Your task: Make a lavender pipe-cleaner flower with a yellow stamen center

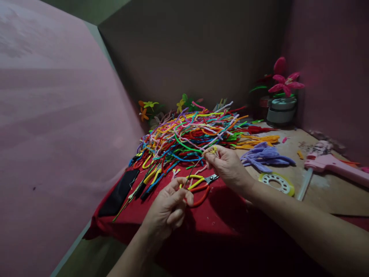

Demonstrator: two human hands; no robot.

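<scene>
My left hand (170, 204) pinches the lower part of a thin dark wire stem (193, 170) over the red cloth. Closed around the upper end of that stem, my right hand (226, 165) has small yellow flower stamens (213, 150) showing at its fingertips. Behind and below the hands lie scissors (198, 188) with one yellow and one red handle, their blades pointing right. Pliers with yellow and black handles (150, 179) rest to the left. A large heap of multicoloured pipe cleaners (190, 130) lies just beyond both hands.
A black phone-like slab (117, 194) lies at the left edge of the red cloth (221, 215). On the right are purple fuzzy strips (263, 156), a tape roll (276, 184) and a pink glue gun (331, 161). A pink flower (286, 82) stands in a pot (281, 111) at the back.
</scene>
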